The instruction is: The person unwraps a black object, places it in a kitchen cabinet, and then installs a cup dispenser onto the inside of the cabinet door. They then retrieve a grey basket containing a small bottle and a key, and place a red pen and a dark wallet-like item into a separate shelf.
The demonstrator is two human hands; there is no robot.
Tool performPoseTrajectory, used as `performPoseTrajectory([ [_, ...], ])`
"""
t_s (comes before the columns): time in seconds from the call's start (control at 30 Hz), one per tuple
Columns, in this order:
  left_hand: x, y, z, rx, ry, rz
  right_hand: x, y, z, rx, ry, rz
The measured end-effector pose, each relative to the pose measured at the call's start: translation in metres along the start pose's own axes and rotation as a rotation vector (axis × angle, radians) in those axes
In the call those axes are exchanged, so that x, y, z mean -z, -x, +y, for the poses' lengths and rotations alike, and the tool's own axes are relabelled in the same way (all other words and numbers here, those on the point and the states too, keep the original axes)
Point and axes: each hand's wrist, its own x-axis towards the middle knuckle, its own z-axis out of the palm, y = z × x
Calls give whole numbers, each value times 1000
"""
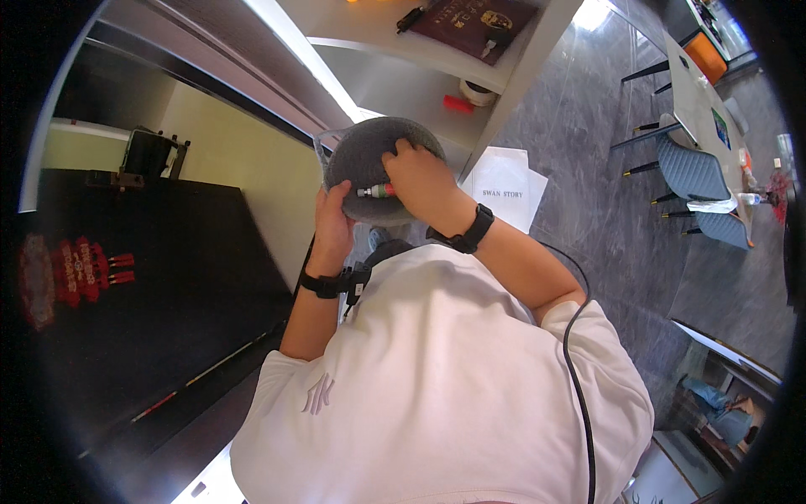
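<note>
A round grey basket [362, 154], felt-like with a loop handle, is held up in front of my chest. My left hand [334, 220] grips its near left rim, the thumb over the inside. My right hand [425, 179] reaches into the basket with curled fingers. From under that hand sticks a small cylindrical object [376, 191] with a silver tip and green and red bands. The hand covers the rest of it, so I cannot tell whether the fingers hold it. Each wrist wears a black strap.
Ahead, a white shelf unit [513, 69] holds a dark red booklet [466, 25], a red object [458, 104] and a pale roll [478, 93]. White paper bags [500, 189] bearing writing are beside it. A black door [157, 252] fills the left. Blue chairs [689, 160] flank a table on the right.
</note>
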Motion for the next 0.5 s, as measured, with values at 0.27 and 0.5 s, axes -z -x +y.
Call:
performPoseTrajectory([
  [0.27, 35, 29, -34, -33, -229, 21, -2, 35, -9, 48, -166, -285],
  [0.5, 16, 25, -28, 56, -185, 14, -30, 35, 2, 46, -146, -233],
])
